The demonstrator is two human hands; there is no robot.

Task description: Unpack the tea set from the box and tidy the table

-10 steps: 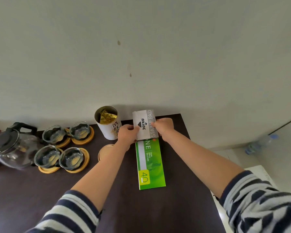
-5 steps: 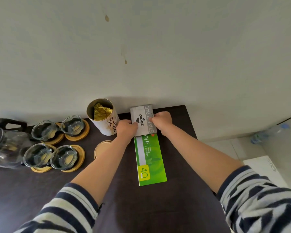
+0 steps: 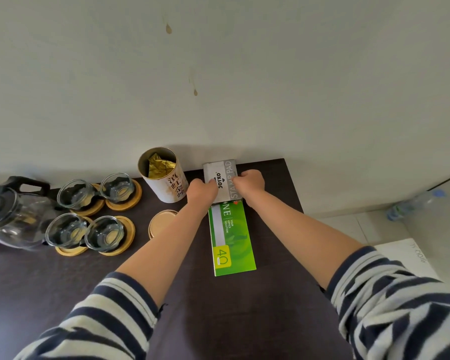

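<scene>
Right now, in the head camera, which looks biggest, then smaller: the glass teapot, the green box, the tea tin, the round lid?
1. Glass teapot, though partly cut off at the edge.
2. Green box; close to the teapot, so unsure.
3. Tea tin.
4. Round lid, smallest, partly hidden by the arm.

Both hands hold a grey stamp pad box (image 3: 222, 181) at the far edge of the dark table (image 3: 88, 276) — the left hand (image 3: 202, 192) grips its left side, the right hand (image 3: 250, 184) its right. The box overlaps the far end of a green booklet (image 3: 231, 242) lying flat on the table. Just left of the box stands an open tea canister (image 3: 164, 175) with gold foil inside; its round lid (image 3: 161, 224) lies nearer, left of the booklet. Farther left of the box sit four glass cups on wooden coasters (image 3: 96, 211), then a glass teapot (image 3: 13, 216).
</scene>
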